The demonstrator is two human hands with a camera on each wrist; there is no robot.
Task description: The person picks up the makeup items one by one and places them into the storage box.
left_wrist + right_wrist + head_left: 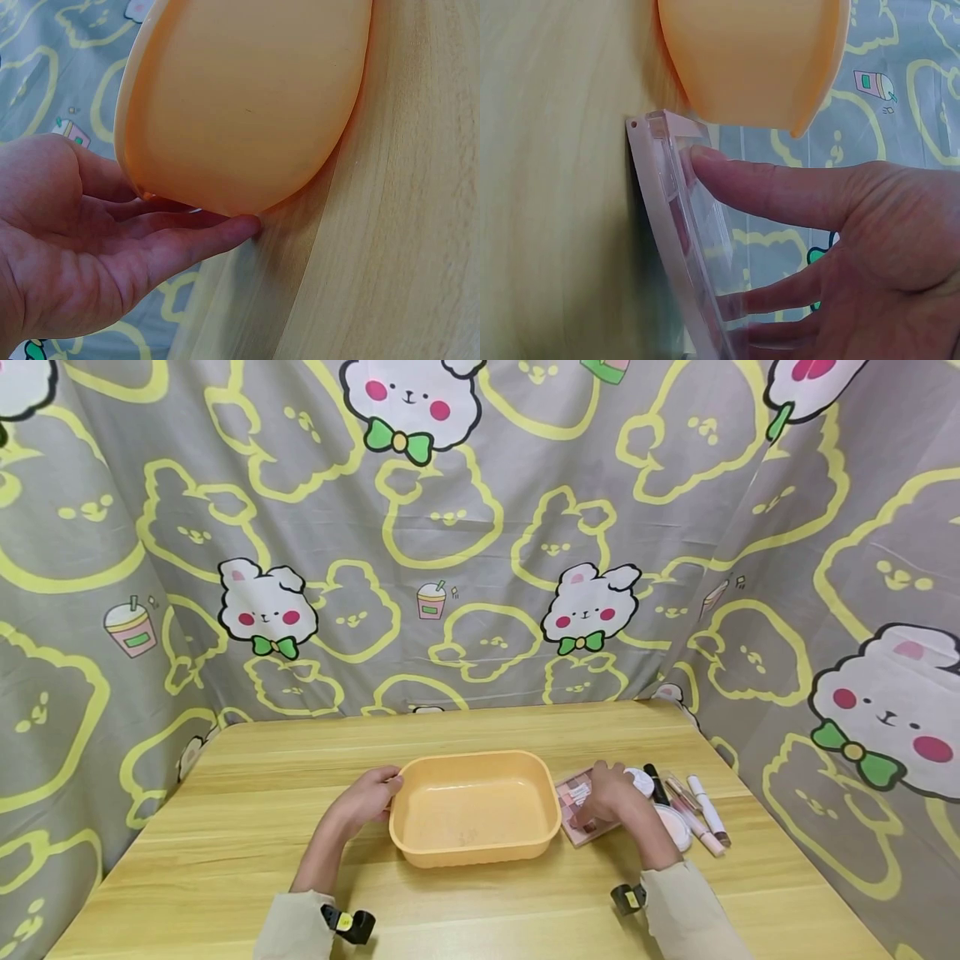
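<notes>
Toward the right edge of the worktop (247, 827), a round compact (677, 828) and slim tubes (707, 841) lie near the person's right forearm. Just inward sits a makeup palette (575, 795), right beside the basin (476, 858). The right hand (611, 793) pinches it across, thumb toward the front edge; I can't tell whether it is clear of the wood. I'd guess it's light and stiff, the clear lid (716, 225) slick and crackable, so grip opposite sides, not the lid's middle. Mid-worktop, the left hand (367, 797) pinches the basin's end; its wall looks light, slightly springy, best held under the rim. Beyond the back edge hangs a patterned curtain (480, 560).
</notes>
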